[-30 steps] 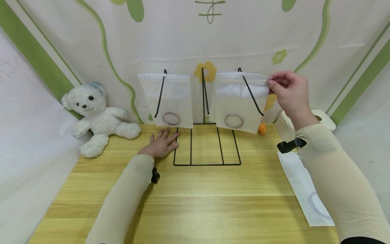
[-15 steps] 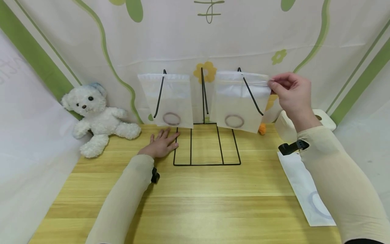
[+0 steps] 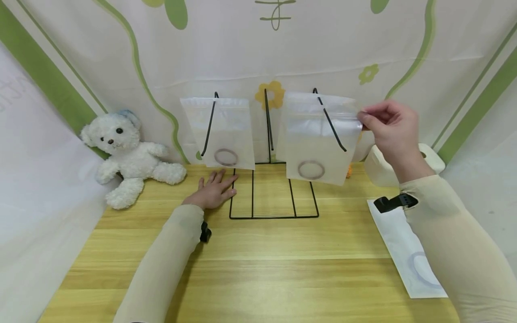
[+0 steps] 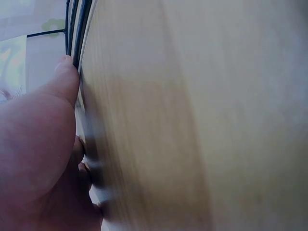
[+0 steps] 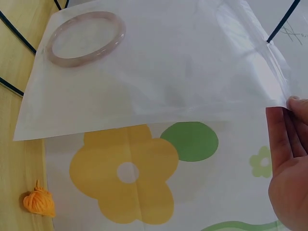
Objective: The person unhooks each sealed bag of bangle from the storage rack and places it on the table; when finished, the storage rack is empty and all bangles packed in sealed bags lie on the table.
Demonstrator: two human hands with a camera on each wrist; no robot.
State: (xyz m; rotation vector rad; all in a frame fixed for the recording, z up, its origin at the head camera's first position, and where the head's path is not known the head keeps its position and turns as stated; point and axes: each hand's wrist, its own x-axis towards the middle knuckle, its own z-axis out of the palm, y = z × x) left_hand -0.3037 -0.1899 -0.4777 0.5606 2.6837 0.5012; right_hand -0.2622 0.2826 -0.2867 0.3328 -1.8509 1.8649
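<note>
My right hand (image 3: 393, 128) pinches the top right corner of a translucent zip bag (image 3: 317, 148) between thumb and fingers. The bag hangs on the right hook of a black wire display rack (image 3: 274, 218). A pale pinkish bangle (image 5: 72, 62) lies inside it, clear in the right wrist view. Another zip bag (image 3: 226, 128) with a bangle hangs on the left hook. My left hand (image 3: 212, 193) lies spread on the table, its fingertips at the rack base's left side. The left wrist view shows its thumb (image 4: 65, 77) by the black wires.
A white teddy bear (image 3: 135, 157) sits at the left rear. Flat on the table's right side lies another pouch (image 3: 392, 237) with a ring shape, partly behind my right forearm. A white tissue box (image 3: 379, 166) and a small orange object (image 5: 39, 202) stand near the back cloth.
My right hand has shifted right and slightly down, drawing the right bag forward. The bag's lower edge now sits lower over the rack base. My left hand stays in place.
</note>
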